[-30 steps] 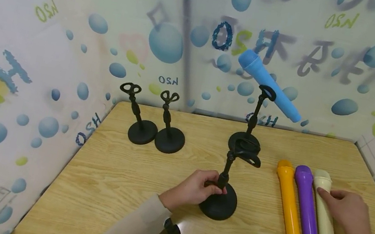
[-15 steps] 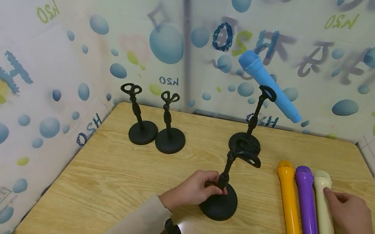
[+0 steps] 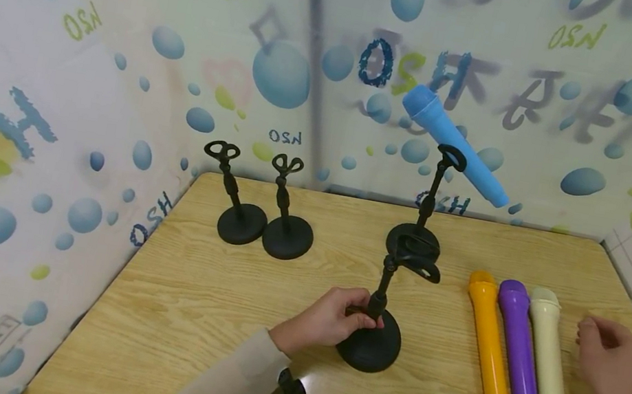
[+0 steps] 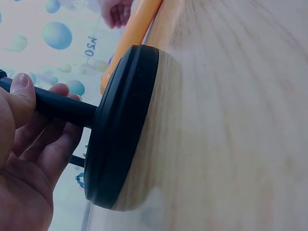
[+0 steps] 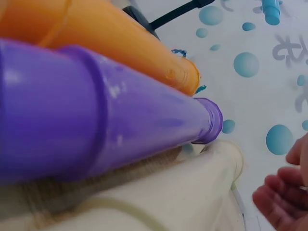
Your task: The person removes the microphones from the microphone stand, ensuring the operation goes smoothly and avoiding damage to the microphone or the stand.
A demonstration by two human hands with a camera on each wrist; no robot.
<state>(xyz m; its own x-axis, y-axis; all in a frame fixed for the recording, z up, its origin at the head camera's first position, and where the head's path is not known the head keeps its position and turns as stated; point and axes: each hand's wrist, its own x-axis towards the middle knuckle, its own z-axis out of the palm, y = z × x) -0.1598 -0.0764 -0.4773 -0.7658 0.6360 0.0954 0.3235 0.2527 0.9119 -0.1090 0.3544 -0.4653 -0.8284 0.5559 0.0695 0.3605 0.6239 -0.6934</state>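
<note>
My left hand (image 3: pixel 326 321) grips the lower post of a black microphone stand (image 3: pixel 368 349) near the front middle of the table. The left wrist view shows thumb and fingers around that post, just above the round base (image 4: pixel 122 127). To the right lie an orange microphone (image 3: pixel 488 344), a purple microphone (image 3: pixel 518 356) and a cream microphone (image 3: pixel 548 361), side by side with heads away from me. My right hand (image 3: pixel 617 366) is just right of the cream one, fingers loosely curled around nothing. In the right wrist view, the purple microphone (image 5: pixel 139 110) fills much of the picture.
Behind the gripped stand, another black stand (image 3: pixel 428 202) holds a blue microphone (image 3: pixel 456 144) at a slant. Two more stands (image 3: pixel 240 223) with bare clips are at the back left. Patterned sheets (image 3: pixel 326 136) rise behind the wooden table (image 3: pixel 208 318) and along its sides.
My right hand has come off the cream microphone and moved to the right. The left hand keeps its grip on the stand, and the microphones lie where they were.
</note>
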